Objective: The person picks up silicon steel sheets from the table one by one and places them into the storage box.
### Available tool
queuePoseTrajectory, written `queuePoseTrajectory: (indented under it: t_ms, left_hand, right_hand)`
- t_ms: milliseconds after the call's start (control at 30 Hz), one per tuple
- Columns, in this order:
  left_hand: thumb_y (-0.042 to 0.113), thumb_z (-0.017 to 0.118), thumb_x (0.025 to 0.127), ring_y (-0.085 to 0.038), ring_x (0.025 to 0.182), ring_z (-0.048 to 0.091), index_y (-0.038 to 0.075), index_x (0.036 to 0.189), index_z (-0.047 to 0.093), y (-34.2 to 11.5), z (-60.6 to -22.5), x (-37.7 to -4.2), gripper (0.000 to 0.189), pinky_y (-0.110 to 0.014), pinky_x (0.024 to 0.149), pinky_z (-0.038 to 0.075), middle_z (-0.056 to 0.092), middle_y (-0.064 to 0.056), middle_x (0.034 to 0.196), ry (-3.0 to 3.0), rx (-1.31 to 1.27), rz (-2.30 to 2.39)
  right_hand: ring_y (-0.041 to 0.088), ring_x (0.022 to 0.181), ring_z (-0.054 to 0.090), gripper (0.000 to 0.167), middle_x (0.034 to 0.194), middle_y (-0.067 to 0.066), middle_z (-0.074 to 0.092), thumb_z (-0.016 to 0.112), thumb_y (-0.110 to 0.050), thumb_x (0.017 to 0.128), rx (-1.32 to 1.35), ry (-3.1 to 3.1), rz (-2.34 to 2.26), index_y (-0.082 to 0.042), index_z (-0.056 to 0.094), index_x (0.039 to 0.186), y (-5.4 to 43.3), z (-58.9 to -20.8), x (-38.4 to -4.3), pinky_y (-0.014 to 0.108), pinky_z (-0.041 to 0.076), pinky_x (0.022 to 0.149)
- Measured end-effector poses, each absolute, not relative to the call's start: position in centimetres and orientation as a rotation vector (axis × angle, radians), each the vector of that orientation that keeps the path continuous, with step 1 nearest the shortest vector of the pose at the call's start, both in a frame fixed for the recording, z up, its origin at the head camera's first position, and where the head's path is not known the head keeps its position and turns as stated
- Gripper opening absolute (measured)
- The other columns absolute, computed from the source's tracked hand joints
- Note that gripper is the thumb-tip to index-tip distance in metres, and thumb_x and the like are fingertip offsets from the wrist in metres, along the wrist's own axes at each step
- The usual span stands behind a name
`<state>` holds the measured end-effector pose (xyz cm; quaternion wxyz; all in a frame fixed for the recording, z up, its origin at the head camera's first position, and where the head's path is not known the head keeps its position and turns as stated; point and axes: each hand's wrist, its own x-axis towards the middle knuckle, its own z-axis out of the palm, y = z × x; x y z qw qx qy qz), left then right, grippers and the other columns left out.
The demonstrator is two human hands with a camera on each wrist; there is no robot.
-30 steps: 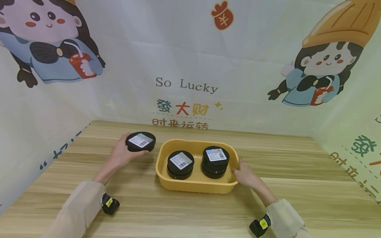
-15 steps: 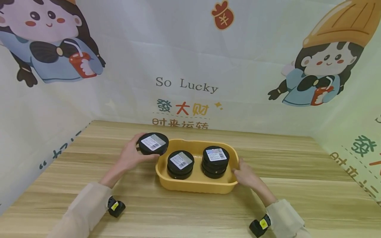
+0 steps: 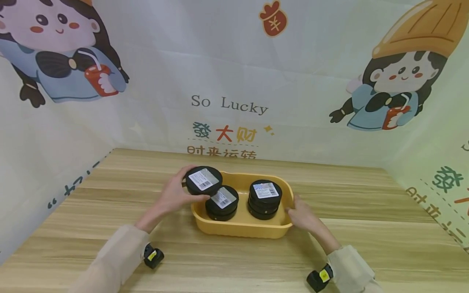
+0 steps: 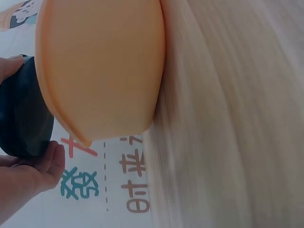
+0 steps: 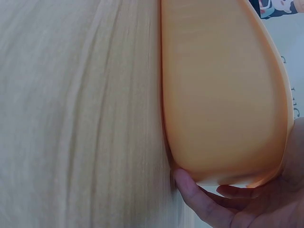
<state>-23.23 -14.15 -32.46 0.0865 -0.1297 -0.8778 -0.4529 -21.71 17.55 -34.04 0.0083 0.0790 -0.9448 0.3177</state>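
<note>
My left hand (image 3: 172, 195) grips a flat round black case (image 3: 203, 179) by its edge, a silvery-white barcode label facing up. This case overlaps the left rim of a yellow plastic bin (image 3: 243, 230) and part of a labelled black case (image 3: 222, 208) inside. To the right in the bin, a taller stack of black cases (image 3: 264, 199) also carries a label on top. From the left wrist, the held case (image 4: 28, 109) appears beyond the bin's rim, between thumb and fingers. My right hand (image 3: 304, 215) holds the bin's right end, its thumb (image 5: 187, 185) low against the wall.
The bin rests on a wood-grain table (image 3: 242, 264). A white printed cloth (image 3: 157, 81) with cartoon figures and lettering rises behind the table and at both sides. Small black cameras (image 3: 153, 257) sit at both wrists.
My left hand has carried the black case rightward, from beside the bin to over its left end. The right hand and the bin stay in place.
</note>
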Motion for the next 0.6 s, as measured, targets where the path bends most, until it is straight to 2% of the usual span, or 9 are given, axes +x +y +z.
queuePoseTrajectory:
  t_ms: [200, 367, 600]
  left_hand:
    - [0.022, 0.08, 0.062, -0.034, 0.114, 0.044, 0.003, 0.13, 0.036, -13.1, -32.6, -23.4, 0.083, -0.048, 0.095, 0.035, 0.047, -0.02, 0.125, -2.599, -0.455, -1.353]
    - [0.018, 0.08, 0.059, -0.035, 0.11, 0.047, -0.002, 0.129, 0.037, -12.6, -33.0, -23.6, 0.084, -0.047, 0.093, 0.037, 0.048, -0.023, 0.123, -2.571, -0.541, -1.293]
    - [0.018, 0.081, 0.056, -0.035, 0.107, 0.05, -0.006, 0.124, 0.042, -12.1, -33.5, -23.9, 0.082, -0.045, 0.092, 0.039, 0.051, -0.023, 0.119, -2.544, -0.616, -1.193]
  right_hand:
    - [0.033, 0.082, 0.049, 0.033, 0.094, 0.029, 0.052, 0.045, -0.003, 0.081, 0.244, -2.952, 0.978, 0.018, 0.039, 0.106, 17.5, -34.1, -21.7, 0.044, 0.044, 0.072]
    - [0.035, 0.086, 0.049, 0.035, 0.099, 0.033, 0.051, 0.045, -0.003, 0.082, 0.237, -2.958, 0.985, 0.018, 0.037, 0.109, 17.5, -34.0, -21.7, 0.045, 0.043, 0.075]
    - [0.036, 0.087, 0.049, 0.035, 0.099, 0.033, 0.051, 0.046, -0.002, 0.081, 0.248, -2.948, 0.979, 0.018, 0.038, 0.108, 17.4, -34.0, -21.6, 0.046, 0.043, 0.076]
